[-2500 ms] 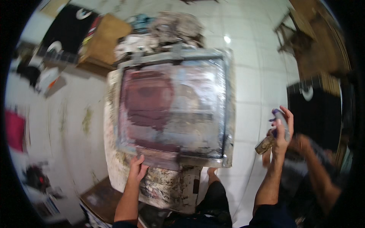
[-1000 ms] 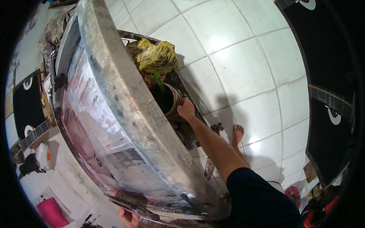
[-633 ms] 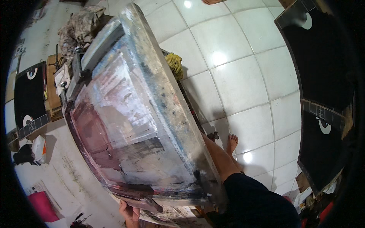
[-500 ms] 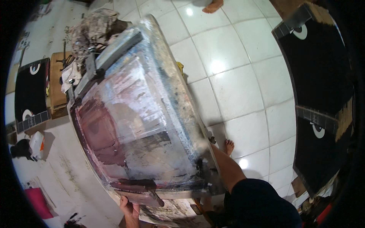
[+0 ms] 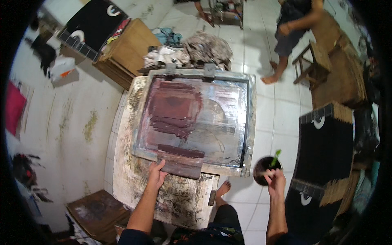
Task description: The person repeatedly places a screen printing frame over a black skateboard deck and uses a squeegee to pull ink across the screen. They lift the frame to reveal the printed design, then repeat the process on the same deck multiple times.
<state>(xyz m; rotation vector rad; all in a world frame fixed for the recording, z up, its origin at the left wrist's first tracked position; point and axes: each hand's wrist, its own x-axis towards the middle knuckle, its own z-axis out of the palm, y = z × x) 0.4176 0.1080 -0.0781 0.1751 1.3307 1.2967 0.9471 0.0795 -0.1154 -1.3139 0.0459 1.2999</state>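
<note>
A screen printing frame [image 5: 250, 122] lies on a stained worktable [image 5: 122, 151], held by clamps [image 5: 209, 70] at its far edge. Dark maroon ink [image 5: 171, 102] covers the left part of its mesh. My left hand [image 5: 156, 174] grips the left end of a wide, ink-smeared squeegee [image 5: 181, 164], resting at the frame's near edge. Off the table to the right, my right hand [image 5: 276, 179] is closed at the near rim of a round tub [image 5: 258, 175] with dark contents. A bright green piece [image 5: 277, 154] sticks up from that tub. What my right fingers pinch is unclear.
Crumpled rags [image 5: 208, 48] are heaped beyond the frame. Black printed panels [image 5: 326, 147] on cardboard stand at the right, another [image 5: 96, 26] at far left beside a brown stack [image 5: 128, 49]. A person [image 5: 292, 30] is near a wooden stool [image 5: 312, 63]; another person's hand shows at the top.
My view has turned, and the frame that loomed tilted and close now appears flat on the table. My right hand has come into sight at the tub. The left hand stays on the squeegee.
</note>
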